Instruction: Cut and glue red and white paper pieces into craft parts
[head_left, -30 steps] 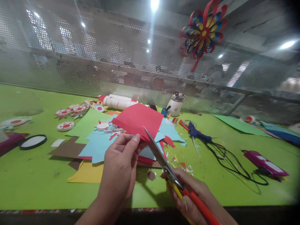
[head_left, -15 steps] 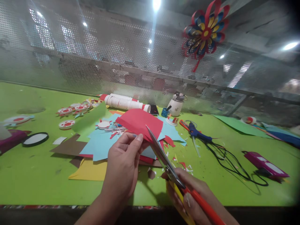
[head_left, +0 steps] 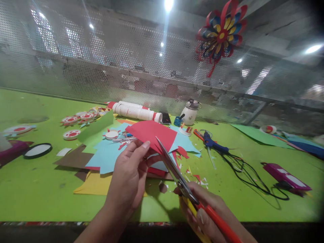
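A piece of red paper [head_left: 154, 131] with a curved far edge is pinched between the thumb and fingers of my left hand [head_left: 130, 172]. My right hand [head_left: 206, 206] grips a pair of scissors [head_left: 176, 170] with red and yellow handles. Their blades lie at the near edge of the red paper, a little right of my left thumb, and the upper blade shows over the paper. Beneath the hands spreads a pile of coloured paper, with light blue sheets [head_left: 106, 158], a brown sheet [head_left: 73, 160] and a yellow sheet [head_left: 92, 184].
A blue glue gun [head_left: 214, 143] with a black cord lies right of the pile, near a purple case [head_left: 287, 177]. Behind stand white paper rolls [head_left: 134, 110] and a white bottle [head_left: 189, 114]. Red-and-white discs [head_left: 72, 134] sit at left. A perforated metal screen [head_left: 121, 64] borders the green table.
My left hand has shifted slightly left and its thumb has moved back a little on the red paper. The paper sits slightly lower, and the scissors have barely moved.
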Motion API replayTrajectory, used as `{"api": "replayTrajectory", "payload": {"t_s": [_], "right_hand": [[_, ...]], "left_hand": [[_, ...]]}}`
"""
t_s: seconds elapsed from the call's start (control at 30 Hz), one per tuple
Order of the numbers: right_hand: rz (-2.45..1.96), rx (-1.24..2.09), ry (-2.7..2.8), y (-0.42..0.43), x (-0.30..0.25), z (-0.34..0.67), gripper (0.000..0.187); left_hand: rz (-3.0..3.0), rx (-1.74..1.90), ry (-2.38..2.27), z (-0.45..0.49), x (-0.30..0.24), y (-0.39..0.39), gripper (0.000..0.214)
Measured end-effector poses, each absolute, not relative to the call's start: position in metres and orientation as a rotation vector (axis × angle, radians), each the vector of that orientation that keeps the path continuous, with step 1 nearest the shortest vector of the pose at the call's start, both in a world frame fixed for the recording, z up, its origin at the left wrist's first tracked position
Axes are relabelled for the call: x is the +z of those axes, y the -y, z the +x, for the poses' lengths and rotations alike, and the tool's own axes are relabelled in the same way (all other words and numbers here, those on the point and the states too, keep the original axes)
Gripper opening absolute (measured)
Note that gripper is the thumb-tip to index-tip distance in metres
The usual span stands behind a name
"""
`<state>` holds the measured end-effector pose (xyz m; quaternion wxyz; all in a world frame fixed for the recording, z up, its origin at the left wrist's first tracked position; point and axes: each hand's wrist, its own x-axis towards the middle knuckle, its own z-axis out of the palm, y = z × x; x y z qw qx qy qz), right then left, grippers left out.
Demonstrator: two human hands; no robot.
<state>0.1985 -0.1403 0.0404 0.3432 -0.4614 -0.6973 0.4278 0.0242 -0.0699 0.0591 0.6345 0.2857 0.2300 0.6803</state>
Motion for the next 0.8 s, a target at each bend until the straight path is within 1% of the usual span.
{"api": "replayTrajectory", "payload": {"t_s": [0.3, 0.5, 0.67, 0.8], "right_hand": [[-1.158, 1.201, 1.741, 0.144, 0.041, 0.2, 0.057], [-1.075, 1.379, 1.461, 0.154, 0.031, 0.195, 0.053], [-0.982, 1.538, 1.276, 0.153, 0.019, 0.195, 0.056], [-1.056, 1.6, 1.115, 0.156, 0.022, 0.19, 0.064]], "left_hand": [[0.711, 1.567, -0.555, 0.02, 0.06, 0.068, 0.002], [0.715, 1.572, -0.588, 0.021, 0.059, 0.071, 0.004], [0.685, 1.592, -0.606, 0.023, 0.06, 0.075, 0.007], [0.692, 1.593, -0.607, 0.025, 0.058, 0.076, 0.008]]}}
